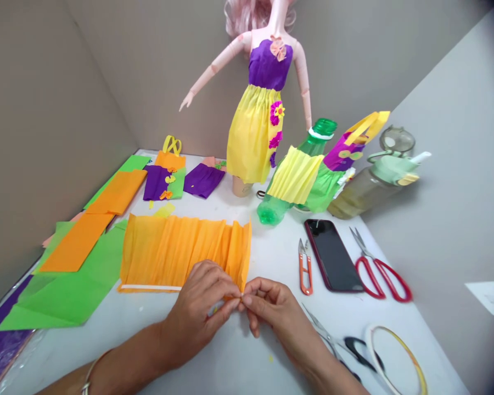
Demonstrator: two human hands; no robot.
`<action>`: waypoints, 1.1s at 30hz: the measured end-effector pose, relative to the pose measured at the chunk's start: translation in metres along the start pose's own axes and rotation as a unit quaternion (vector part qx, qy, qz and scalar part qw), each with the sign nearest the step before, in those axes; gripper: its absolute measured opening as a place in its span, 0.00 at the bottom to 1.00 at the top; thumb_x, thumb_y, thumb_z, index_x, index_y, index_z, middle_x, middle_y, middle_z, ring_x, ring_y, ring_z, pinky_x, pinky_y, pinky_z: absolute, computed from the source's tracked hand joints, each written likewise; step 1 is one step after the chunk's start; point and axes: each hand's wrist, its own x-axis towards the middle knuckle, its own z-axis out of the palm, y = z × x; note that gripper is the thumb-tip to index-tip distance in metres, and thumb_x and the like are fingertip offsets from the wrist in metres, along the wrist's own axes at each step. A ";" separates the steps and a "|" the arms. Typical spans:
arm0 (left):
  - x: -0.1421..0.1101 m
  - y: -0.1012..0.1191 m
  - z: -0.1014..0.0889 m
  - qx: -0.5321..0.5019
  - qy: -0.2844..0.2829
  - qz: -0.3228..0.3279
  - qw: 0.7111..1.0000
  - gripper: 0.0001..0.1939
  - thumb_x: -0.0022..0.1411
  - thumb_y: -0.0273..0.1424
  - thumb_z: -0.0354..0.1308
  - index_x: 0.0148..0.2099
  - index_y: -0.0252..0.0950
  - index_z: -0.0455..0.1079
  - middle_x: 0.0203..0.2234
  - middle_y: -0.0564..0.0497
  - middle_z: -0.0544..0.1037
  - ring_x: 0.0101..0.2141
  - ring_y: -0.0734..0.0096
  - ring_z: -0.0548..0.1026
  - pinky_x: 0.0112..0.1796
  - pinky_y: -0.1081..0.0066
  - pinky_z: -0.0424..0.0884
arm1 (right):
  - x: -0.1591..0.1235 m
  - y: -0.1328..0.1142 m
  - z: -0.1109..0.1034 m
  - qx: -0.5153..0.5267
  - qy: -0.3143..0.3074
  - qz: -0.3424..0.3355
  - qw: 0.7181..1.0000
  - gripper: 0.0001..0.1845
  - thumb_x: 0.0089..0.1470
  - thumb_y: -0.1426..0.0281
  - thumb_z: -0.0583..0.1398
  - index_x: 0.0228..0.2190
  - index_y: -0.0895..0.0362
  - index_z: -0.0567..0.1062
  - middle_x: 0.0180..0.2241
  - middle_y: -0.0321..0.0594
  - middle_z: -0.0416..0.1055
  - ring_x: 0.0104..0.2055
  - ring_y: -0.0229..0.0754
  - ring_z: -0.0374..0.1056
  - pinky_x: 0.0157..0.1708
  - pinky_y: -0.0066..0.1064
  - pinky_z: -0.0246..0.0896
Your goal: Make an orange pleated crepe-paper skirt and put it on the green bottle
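A gathered orange crepe paper sheet lies before me, its folds running up and down. Along its lower edge runs a narrow white strip, partly hidden by my left hand. My left hand pinches the sheet's lower right corner between thumb and fingers. Right beside it, my right hand is closed on the same corner, the fingertips of both hands nearly touching. What exactly lies between the fingertips is too small to see clearly.
Green paper and orange pieces lie left. A dressed doll stands behind, beside a tilted green bottle and a drink bottle. At right are thread snips, a phone, red scissors, black-handled scissors and a tape roll.
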 end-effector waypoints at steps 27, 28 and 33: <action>-0.001 -0.004 0.003 -0.011 -0.042 -0.065 0.997 0.03 0.68 0.24 0.57 0.40 0.36 0.69 0.33 0.51 0.74 0.37 0.65 0.68 0.40 0.64 0.62 | -0.003 0.009 0.006 -0.179 0.070 -0.073 0.979 0.12 0.53 0.61 0.66 0.28 0.57 0.75 0.18 0.29 0.63 0.21 0.33 0.56 0.23 0.27 0.49; -0.002 -0.004 0.003 -0.013 -0.041 -0.065 0.997 0.03 0.68 0.24 0.56 0.40 0.36 0.69 0.33 0.51 0.74 0.37 0.65 0.68 0.40 0.64 0.62 | -0.003 0.009 0.005 -0.179 0.071 -0.072 0.979 0.11 0.52 0.62 0.66 0.28 0.57 0.75 0.18 0.29 0.63 0.21 0.33 0.56 0.23 0.27 0.49; -0.002 -0.005 0.002 -0.021 -0.042 -0.064 0.997 0.04 0.70 0.24 0.54 0.41 0.36 0.70 0.33 0.50 0.75 0.37 0.65 0.68 0.39 0.64 0.62 | -0.001 0.007 0.006 -0.151 0.067 -0.057 0.985 0.13 0.50 0.61 0.68 0.28 0.57 0.75 0.17 0.29 0.63 0.20 0.33 0.56 0.23 0.27 0.49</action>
